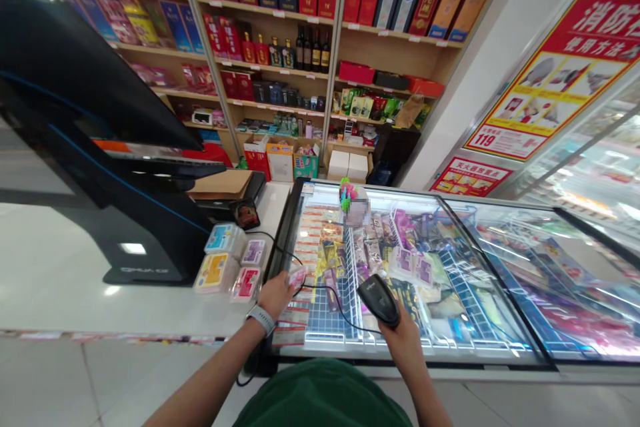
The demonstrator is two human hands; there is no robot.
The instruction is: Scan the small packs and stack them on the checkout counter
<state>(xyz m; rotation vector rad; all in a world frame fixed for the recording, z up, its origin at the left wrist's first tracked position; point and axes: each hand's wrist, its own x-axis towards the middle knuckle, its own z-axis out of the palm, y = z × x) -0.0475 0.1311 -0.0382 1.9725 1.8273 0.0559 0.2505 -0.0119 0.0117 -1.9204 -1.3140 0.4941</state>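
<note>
My right hand (400, 333) grips a black barcode scanner (379, 298), its head pointing left over the glass lid of a chest freezer (450, 347). A black cable (325, 287) runs from the scanner across the glass. My left hand (277, 293), with a watch on the wrist, pinches a small pink packet (297, 276) at the freezer's left edge, close to the scanner's front. Several small plastic boxes (227, 257) lie on the white counter just left of that hand.
A black checkout terminal (100, 147) with a tilted screen stands on the white counter (50, 280) at left. Wooden shelves (300, 33) of bottles and boxed goods fill the back wall. A red and yellow poster (560, 73) hangs at right beside glass doors.
</note>
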